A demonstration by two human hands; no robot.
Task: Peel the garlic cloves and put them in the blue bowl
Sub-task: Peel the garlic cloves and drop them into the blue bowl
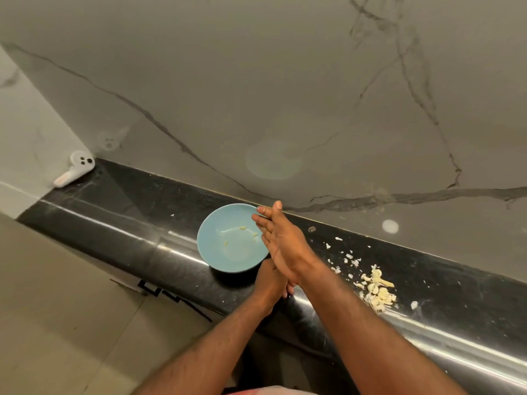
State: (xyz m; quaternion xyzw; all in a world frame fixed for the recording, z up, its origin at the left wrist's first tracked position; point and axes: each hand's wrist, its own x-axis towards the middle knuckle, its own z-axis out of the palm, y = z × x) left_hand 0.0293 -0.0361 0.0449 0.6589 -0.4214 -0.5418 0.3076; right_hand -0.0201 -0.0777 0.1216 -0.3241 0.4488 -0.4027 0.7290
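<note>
Right hand [282, 246], fingers straight and empty, presses left hand [269, 280], whose grip is unclear. Bowl [216, 252] holds only scraps; garlic [377, 292] lies on desk [456, 297].

A white gadget [75, 169] lies on the black counter [128, 198] beside the veined wall [256, 81].

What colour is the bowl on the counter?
The bowl is light blue; the head view shows it best.
</note>
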